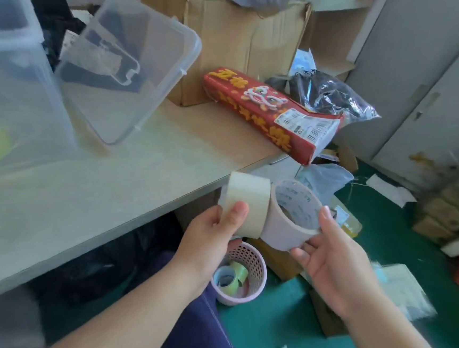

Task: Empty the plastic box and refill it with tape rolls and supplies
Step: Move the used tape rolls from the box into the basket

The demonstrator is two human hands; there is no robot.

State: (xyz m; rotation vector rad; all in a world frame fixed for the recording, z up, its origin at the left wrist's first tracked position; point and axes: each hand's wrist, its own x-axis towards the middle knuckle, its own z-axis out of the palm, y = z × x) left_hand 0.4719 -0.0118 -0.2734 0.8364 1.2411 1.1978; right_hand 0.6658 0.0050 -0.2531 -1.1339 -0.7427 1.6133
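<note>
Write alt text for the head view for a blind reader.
A person's left hand grips a cream tape roll and the right hand holds a beige tape roll beside a table edge. On it sit a clear plastic box, a lid and a red carton.

A single wide-angle, head-worn view looks forward and steeply down over the near edge of the desk [139, 168], close in. The left hand [211, 231] and right hand [334, 270] sit large, just below that edge. The floor [264, 329] shows beside and beneath the desk.
</note>
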